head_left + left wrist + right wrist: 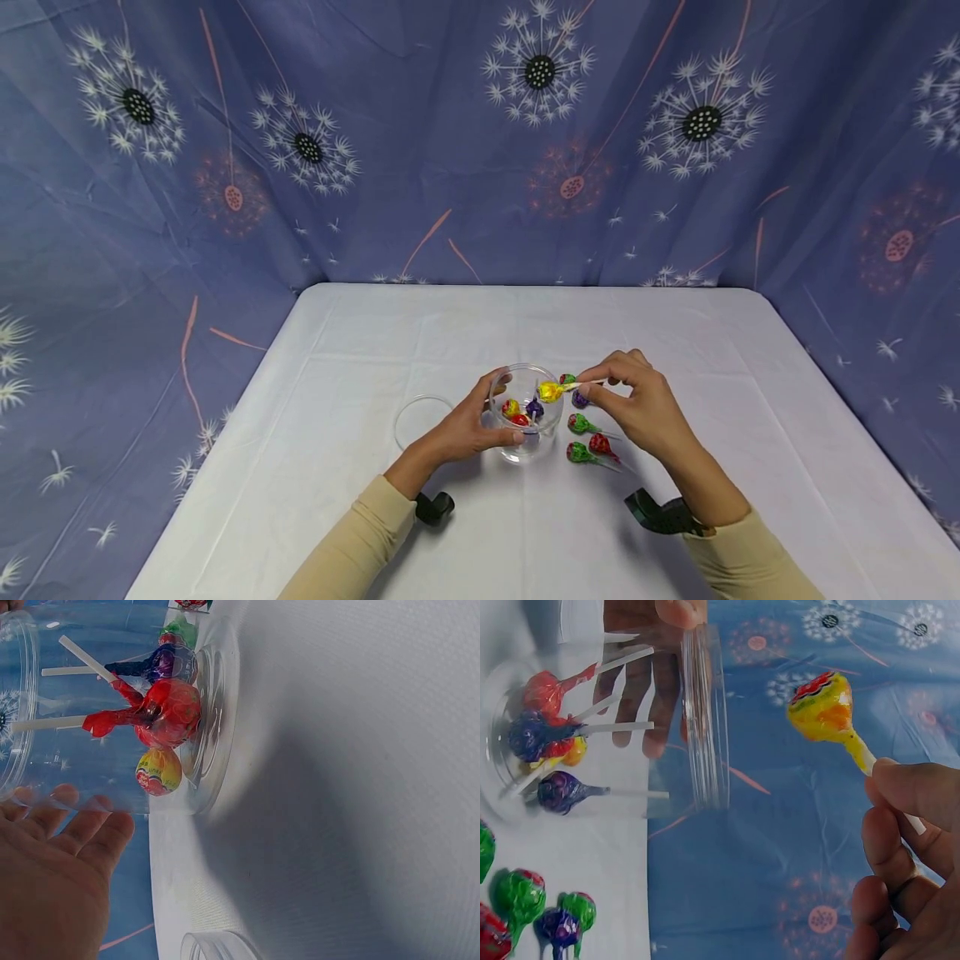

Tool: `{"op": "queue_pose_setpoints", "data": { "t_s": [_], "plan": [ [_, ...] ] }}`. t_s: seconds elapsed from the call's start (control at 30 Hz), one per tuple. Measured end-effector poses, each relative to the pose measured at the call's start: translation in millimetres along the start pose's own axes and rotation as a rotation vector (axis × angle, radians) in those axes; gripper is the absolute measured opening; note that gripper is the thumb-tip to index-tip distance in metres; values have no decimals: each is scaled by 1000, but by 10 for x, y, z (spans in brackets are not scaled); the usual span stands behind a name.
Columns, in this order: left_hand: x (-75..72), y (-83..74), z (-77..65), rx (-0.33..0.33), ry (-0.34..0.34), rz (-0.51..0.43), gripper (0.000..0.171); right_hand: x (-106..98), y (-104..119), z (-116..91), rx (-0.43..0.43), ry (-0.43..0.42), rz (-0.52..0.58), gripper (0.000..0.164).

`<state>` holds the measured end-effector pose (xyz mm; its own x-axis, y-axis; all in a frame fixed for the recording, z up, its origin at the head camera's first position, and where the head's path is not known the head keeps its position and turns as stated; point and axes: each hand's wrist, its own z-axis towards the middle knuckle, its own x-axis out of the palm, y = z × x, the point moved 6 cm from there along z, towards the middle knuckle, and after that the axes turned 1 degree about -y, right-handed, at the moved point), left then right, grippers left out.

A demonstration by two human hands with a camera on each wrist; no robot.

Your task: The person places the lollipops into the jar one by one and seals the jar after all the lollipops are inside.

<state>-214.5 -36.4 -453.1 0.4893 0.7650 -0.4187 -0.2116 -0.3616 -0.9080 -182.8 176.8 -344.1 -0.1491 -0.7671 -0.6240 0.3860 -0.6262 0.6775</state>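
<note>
A clear plastic jar (525, 448) stands upright on the table with several wrapped lollipops inside, among them a red one (169, 712), a purple one (559, 792) and a yellow one (159, 771). My left hand (468, 425) grips the jar's side, thumb at the front and fingers round the back. Between thumb and forefinger my right hand (637, 400) pinches the white stick of a yellow lollipop (821, 709). In the head view its wrapped head (551, 392) overlaps the jar's right rim; in the right wrist view it shows just outside the jar's mouth.
Right of the jar, several lollipops lie on the white table (360, 350), including green ones (579, 452), a red one (602, 444) and a purple one (579, 399), partly behind the right hand. A clear round lid (397, 427) lies left of the jar. A dandelion-patterned curtain (420, 142) surrounds the table.
</note>
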Motion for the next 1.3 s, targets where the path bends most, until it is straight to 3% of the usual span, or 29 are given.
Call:
{"op": "queue_pose_setpoints", "data": {
  "t_s": [0.37,0.77,1.3],
  "plan": [
    [-3,0,4,-6,-7,-4,91,303,88,267,-68,99,1,10],
    [-25,-23,-3,16,-3,-21,94,616,104,370,-79,185,-11,9],
    [-36,-14,-18,0,-6,2,95,803,128,376,-235,147,-334,7]
  ]
}}
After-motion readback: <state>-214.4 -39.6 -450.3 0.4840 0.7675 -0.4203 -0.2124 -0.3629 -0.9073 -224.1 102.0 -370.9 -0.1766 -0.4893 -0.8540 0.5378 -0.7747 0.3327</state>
